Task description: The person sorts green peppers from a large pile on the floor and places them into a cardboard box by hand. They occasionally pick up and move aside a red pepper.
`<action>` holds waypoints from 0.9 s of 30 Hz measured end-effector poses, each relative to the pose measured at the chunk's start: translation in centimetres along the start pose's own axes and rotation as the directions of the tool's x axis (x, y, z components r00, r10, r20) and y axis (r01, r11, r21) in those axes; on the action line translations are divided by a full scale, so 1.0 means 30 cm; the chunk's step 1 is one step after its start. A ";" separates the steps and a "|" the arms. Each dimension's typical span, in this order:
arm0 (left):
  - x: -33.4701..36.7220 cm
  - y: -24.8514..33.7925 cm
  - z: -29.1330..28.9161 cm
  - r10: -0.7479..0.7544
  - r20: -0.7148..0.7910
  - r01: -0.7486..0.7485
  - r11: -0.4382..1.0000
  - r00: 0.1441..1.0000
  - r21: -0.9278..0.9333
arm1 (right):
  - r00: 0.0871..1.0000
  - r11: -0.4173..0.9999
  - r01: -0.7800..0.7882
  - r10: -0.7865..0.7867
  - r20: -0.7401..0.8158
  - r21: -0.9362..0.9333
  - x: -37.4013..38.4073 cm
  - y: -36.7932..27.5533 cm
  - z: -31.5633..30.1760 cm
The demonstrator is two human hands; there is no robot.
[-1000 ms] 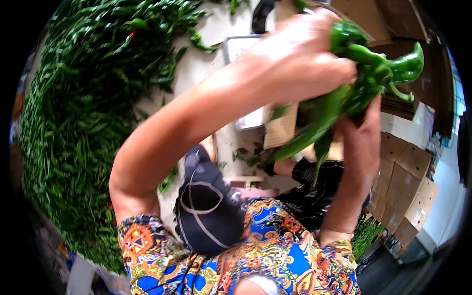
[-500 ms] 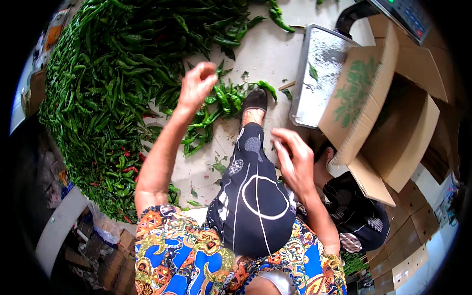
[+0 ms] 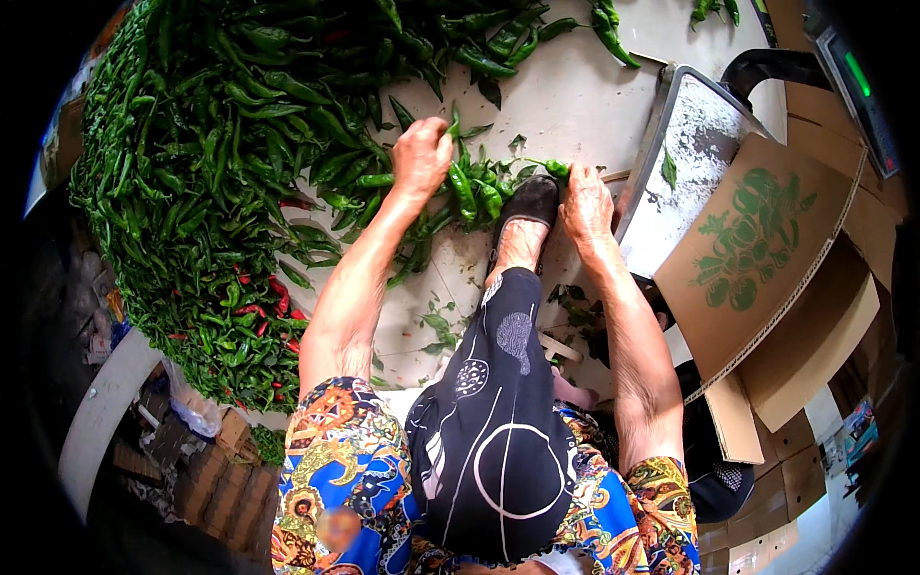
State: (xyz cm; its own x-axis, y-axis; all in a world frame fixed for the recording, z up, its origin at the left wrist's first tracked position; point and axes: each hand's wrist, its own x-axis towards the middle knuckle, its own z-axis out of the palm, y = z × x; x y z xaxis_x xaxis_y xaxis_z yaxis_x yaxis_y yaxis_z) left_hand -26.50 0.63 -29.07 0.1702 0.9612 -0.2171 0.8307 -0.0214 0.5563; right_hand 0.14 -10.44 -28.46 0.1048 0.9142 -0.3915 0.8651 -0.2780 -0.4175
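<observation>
My left hand (image 3: 424, 161) is closed at the edge of a big heap of green chili peppers (image 3: 230, 125). A slim green pepper (image 3: 454, 119) shows right at its fingertips. Beyond my shoe, the fingers of my right hand (image 3: 586, 203) are closed on the end of another green pepper (image 3: 556, 168). Between the two hands lies a small cluster of loose peppers (image 3: 464, 192) with leaves. Part of what each hand grips is hidden by the fingers.
My black shoe (image 3: 532, 199) stands between the hands. To the right are a scale with a metal platform (image 3: 695, 125) and an open cardboard box (image 3: 757, 225). Red peppers (image 3: 280, 297) show at the heap's near edge. Leaf scraps (image 3: 441, 326) litter the pale floor.
My right hand has reached forward from beside my knee to the pepper past my shoe. The left hand has closed at the slim pepper. The view has shifted somewhat.
</observation>
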 end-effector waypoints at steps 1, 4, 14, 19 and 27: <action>-0.019 0.022 -0.029 -0.152 0.078 0.164 0.972 0.985 -0.169 | 0.999 0.999 -0.015 0.016 -0.030 0.033 -0.001 0.026 0.012; -0.148 -0.037 -0.106 -0.057 0.083 0.070 0.984 0.995 -0.165 | 0.996 0.942 -0.089 0.080 0.039 0.325 -0.009 0.001 -0.029; -0.260 -0.015 -0.011 0.088 0.207 -0.166 0.904 0.974 0.395 | 0.990 0.931 -0.110 0.074 0.117 0.347 -0.081 -0.304 0.061; -0.185 0.041 -0.115 0.155 0.173 -0.222 0.842 0.973 0.492 | 0.984 0.939 -0.156 0.120 0.132 0.306 -0.049 -0.280 0.094; -0.014 -0.121 -0.093 0.475 0.218 -0.514 0.687 0.853 0.513 | 0.980 0.896 -0.190 0.150 0.130 0.401 -0.032 -0.310 0.119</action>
State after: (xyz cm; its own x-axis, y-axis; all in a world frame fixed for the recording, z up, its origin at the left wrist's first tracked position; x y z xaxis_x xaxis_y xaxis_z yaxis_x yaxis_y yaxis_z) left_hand -31.08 1.07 -28.77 0.6550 0.7495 -0.0958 0.7556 -0.6499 0.0820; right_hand -9.75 -9.79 -27.12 0.1686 0.8163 -0.5525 0.5589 -0.5408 -0.6286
